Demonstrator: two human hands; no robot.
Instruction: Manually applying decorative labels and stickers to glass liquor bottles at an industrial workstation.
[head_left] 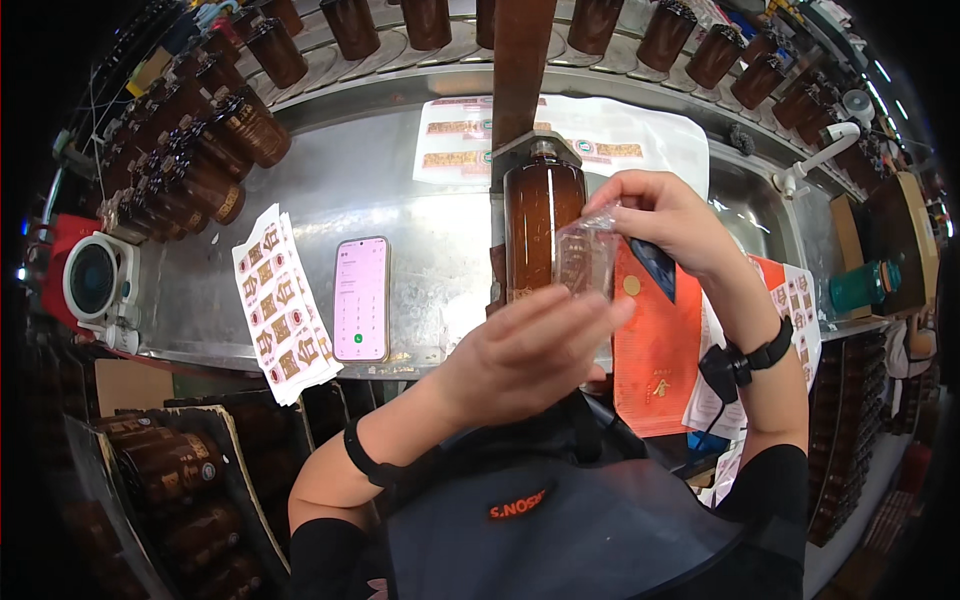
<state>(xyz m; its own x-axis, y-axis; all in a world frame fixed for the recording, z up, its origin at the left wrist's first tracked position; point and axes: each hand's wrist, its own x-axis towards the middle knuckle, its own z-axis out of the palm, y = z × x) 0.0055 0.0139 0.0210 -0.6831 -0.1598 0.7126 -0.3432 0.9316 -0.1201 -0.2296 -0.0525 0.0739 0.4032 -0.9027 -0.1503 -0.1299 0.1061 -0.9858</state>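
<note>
A glossy brown bottle [545,220] rests in front of me against a metal holder [535,148], its neck pointing away. Beside its right flank my right hand [655,220] pinches a small clear film [585,255]. Out from under that hand juts a dark blue pointed flat piece [653,268], whose kind I cannot make out. My left hand [545,345] is just below the film, fingers stretched out, slightly blurred, and it covers the bottle's near end. Whether its fingertips touch the film I cannot tell.
A lit phone [362,300] and printed label sheets [280,305] lie left on the metal bench. An orange printed sheet [655,365] is right of my hands. Brown bottles [250,130] crowd the left; more ride the conveyor [390,60]. A sink [745,205] is at right.
</note>
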